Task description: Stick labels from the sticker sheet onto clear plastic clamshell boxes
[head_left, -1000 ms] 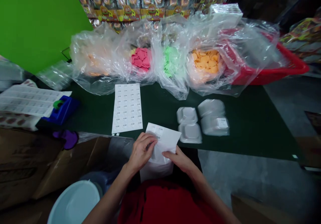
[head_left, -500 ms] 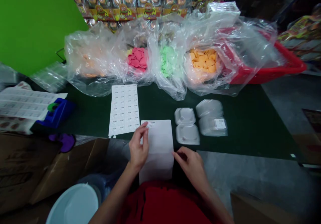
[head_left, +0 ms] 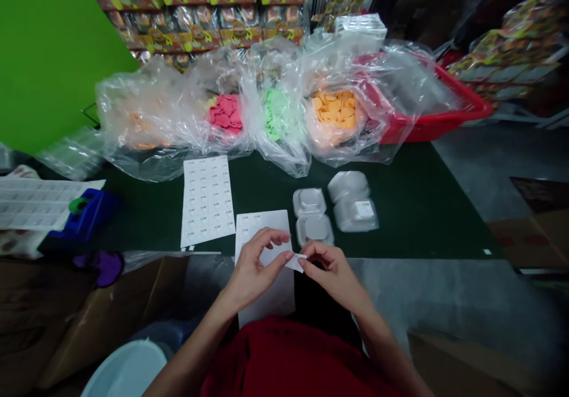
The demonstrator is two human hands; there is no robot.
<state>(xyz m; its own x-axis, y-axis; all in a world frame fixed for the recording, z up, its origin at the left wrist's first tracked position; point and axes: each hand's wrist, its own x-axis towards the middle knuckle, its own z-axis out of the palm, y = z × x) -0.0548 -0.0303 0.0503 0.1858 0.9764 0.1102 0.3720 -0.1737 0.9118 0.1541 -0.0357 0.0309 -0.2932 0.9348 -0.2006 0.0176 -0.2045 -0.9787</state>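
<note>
A small white sticker label [head_left: 295,263] is stretched between my two hands, above the lower part of a label sheet. My left hand [head_left: 258,263] has its thumb on the label's left end, with its fingers curved above. My right hand [head_left: 333,275] pinches the right end between thumb and fingertips. Beneath them, the mostly bare label sheet [head_left: 267,302] hangs over the table's front edge, with a few labels along its top. A fuller label sheet [head_left: 208,198] lies to the left. Just beyond my right hand sits an open clear plastic clamshell box [head_left: 310,201].
Another clear clamshell [head_left: 353,198], bearing a white label, stands to the right. Plastic bags of pink [head_left: 226,114], green [head_left: 274,115] and orange pieces [head_left: 335,109] line the back, beside a red basket [head_left: 471,109]. A blue tape dispenser [head_left: 89,214] is at left.
My left hand has moved right and down from the sheet's top to meet my right hand. A loose label now shows between them. The view has shifted slightly.
</note>
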